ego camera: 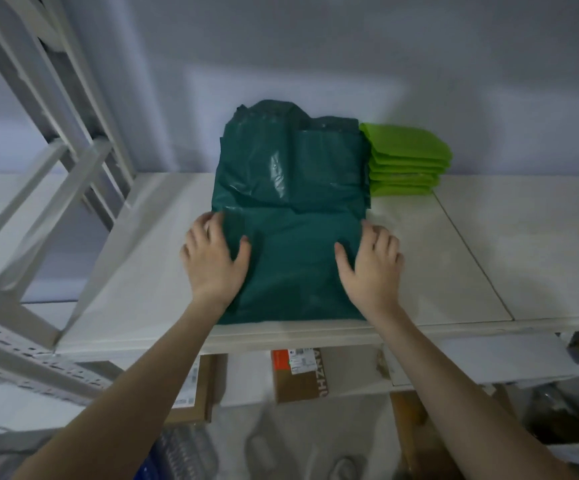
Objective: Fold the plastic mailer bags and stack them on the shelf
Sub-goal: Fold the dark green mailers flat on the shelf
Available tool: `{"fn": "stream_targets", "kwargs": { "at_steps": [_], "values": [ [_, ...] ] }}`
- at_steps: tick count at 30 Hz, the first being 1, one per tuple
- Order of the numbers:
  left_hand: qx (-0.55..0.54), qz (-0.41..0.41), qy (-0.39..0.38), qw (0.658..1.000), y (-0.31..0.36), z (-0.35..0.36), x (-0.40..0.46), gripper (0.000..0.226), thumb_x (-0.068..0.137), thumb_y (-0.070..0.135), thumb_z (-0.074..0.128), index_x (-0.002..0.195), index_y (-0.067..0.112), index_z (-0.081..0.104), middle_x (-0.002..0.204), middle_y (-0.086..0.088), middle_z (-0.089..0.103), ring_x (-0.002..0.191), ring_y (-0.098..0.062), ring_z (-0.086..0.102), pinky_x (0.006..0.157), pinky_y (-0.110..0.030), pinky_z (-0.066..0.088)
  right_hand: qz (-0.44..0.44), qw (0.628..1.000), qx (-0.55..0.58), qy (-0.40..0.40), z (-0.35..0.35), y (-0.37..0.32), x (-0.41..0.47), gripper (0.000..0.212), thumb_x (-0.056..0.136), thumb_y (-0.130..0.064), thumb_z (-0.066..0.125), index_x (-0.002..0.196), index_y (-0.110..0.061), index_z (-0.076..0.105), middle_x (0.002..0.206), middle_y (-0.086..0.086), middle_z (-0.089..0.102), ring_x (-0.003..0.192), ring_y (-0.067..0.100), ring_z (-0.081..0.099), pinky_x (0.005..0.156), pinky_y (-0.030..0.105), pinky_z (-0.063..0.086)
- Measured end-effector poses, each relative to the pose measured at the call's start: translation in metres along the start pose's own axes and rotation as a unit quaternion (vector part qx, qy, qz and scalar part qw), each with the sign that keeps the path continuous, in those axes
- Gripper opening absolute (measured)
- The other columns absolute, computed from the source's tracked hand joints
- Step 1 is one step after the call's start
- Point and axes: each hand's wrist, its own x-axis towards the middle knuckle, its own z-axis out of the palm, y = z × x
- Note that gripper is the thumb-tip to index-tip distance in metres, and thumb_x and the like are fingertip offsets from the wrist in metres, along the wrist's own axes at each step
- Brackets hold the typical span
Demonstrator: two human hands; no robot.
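Observation:
A dark green plastic mailer bag (295, 268) lies flat on the white shelf (135, 271), its near end at the shelf's front edge. Behind it sits a rumpled pile of dark green mailer bags (291, 161), reaching back to the wall. My left hand (211, 258) rests on the flat bag's left edge, fingers spread and thumb on the plastic. On the right edge my right hand (371, 261) lies the same way. A neat stack of folded light green bags (405, 161) stands just right of the dark pile.
A white metal shelf frame (49, 109) with slanted braces rises at the left. The wall (315, 46) closes the back. Below the shelf edge lie cardboard boxes (298, 375), and plastic bottles (184, 452) show at the bottom. A seam (471, 251) divides the shelf board on the right.

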Motion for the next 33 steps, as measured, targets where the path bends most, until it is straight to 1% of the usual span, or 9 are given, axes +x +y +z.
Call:
{"fn": "stream_targets", "kwargs": {
  "at_steps": [2, 4, 6, 9, 13, 17, 21, 27, 33],
  "values": [
    [-0.006, 0.143, -0.028, 0.989, 0.012, -0.002, -0.014, 0.044, 0.091, 0.035, 0.037, 0.126, 0.013, 0.051, 0.129, -0.008, 0.049, 0.117, -0.029, 0.046, 0.095, -0.042, 0.036, -0.1, 0.995, 0.019, 0.008, -0.002, -0.018, -0.007, 0.05, 0.09, -0.04, 0.04, 0.126, -0.008, 0.051, 0.124, 0.014, 0.054, 0.111, 0.031, 0.051, 0.086, 0.041, 0.044],
    [0.018, 0.215, -0.093, 0.972, 0.024, 0.004, -0.031, 0.052, 0.09, 0.037, 0.024, 0.124, 0.016, 0.056, 0.13, -0.004, 0.053, 0.121, -0.026, 0.048, 0.1, -0.042, 0.035, -0.176, 0.983, 0.018, -0.052, 0.002, -0.035, -0.018, 0.048, 0.091, -0.038, 0.035, 0.128, -0.012, 0.052, 0.132, 0.011, 0.052, 0.119, 0.027, 0.049, 0.095, 0.043, 0.043],
    [0.073, 0.214, -0.163, 0.96, 0.027, 0.012, -0.04, 0.063, 0.089, 0.042, 0.01, 0.138, 0.021, 0.045, 0.146, -0.001, 0.041, 0.138, -0.024, 0.032, 0.112, -0.047, 0.02, -0.199, 0.971, -0.011, -0.129, 0.01, -0.039, -0.025, 0.052, 0.092, -0.04, 0.027, 0.134, -0.016, 0.048, 0.141, 0.009, 0.046, 0.131, 0.026, 0.042, 0.103, 0.053, 0.038],
    [0.174, 0.199, -0.225, 0.938, 0.01, 0.024, -0.039, 0.07, 0.084, 0.05, -0.01, 0.15, 0.034, 0.006, 0.158, 0.011, 0.006, 0.147, -0.02, -0.001, 0.112, -0.058, -0.005, -0.168, 0.961, -0.035, -0.215, 0.024, -0.026, -0.028, 0.061, 0.094, -0.056, 0.011, 0.147, -0.029, 0.023, 0.156, 0.003, 0.021, 0.145, 0.025, 0.016, 0.114, 0.057, 0.01],
    [0.201, 0.206, -0.226, 0.931, 0.002, 0.033, -0.04, 0.064, 0.084, 0.051, -0.014, 0.147, 0.036, -0.013, 0.158, 0.01, -0.01, 0.146, -0.019, -0.012, 0.11, -0.062, -0.005, -0.156, 0.96, -0.045, -0.227, 0.033, -0.024, -0.029, 0.063, 0.091, -0.059, 0.003, 0.149, -0.034, 0.008, 0.159, 0.001, 0.009, 0.146, 0.025, 0.005, 0.114, 0.055, 0.002],
    [0.11, 0.17, -0.222, 0.954, 0.0, 0.035, -0.035, 0.063, 0.086, 0.055, -0.008, 0.145, 0.034, -0.016, 0.156, 0.005, -0.021, 0.142, -0.014, -0.023, 0.113, -0.053, -0.009, -0.138, 0.959, 0.049, -0.244, 0.029, -0.02, -0.021, 0.065, 0.091, -0.06, 0.013, 0.149, -0.034, -0.001, 0.159, -0.001, -0.007, 0.146, 0.019, -0.009, 0.117, 0.046, -0.003],
    [0.02, 0.067, -0.204, 0.976, -0.014, 0.029, -0.026, 0.062, 0.097, 0.053, 0.015, 0.15, 0.027, -0.005, 0.158, 0.005, -0.013, 0.145, -0.012, -0.014, 0.116, -0.042, -0.01, -0.076, 0.966, 0.09, -0.228, 0.025, 0.003, -0.012, 0.063, 0.096, -0.053, 0.021, 0.149, -0.031, -0.004, 0.158, -0.001, -0.012, 0.145, 0.017, -0.013, 0.118, 0.038, -0.004],
    [-0.017, 0.045, -0.215, 0.975, -0.018, 0.027, -0.024, 0.07, 0.094, 0.056, 0.025, 0.151, 0.024, 0.002, 0.159, 0.003, -0.005, 0.146, -0.016, -0.006, 0.119, -0.041, 0.003, -0.01, 0.95, 0.132, -0.283, 0.032, 0.015, -0.016, 0.068, 0.09, -0.064, 0.021, 0.148, -0.037, -0.002, 0.159, 0.0, -0.005, 0.146, 0.02, -0.003, 0.118, 0.037, 0.003],
    [0.009, -0.002, -0.219, 0.976, -0.004, -0.005, -0.021, 0.063, 0.09, 0.059, 0.038, 0.143, 0.025, 0.031, 0.15, 0.004, 0.026, 0.137, -0.02, 0.028, 0.108, -0.042, 0.027, -0.007, 0.969, 0.051, -0.243, 0.011, 0.012, -0.012, 0.066, 0.09, -0.064, 0.027, 0.144, -0.026, 0.027, 0.145, 0.006, 0.034, 0.134, 0.026, 0.028, 0.107, 0.043, 0.028]
  ]
}}
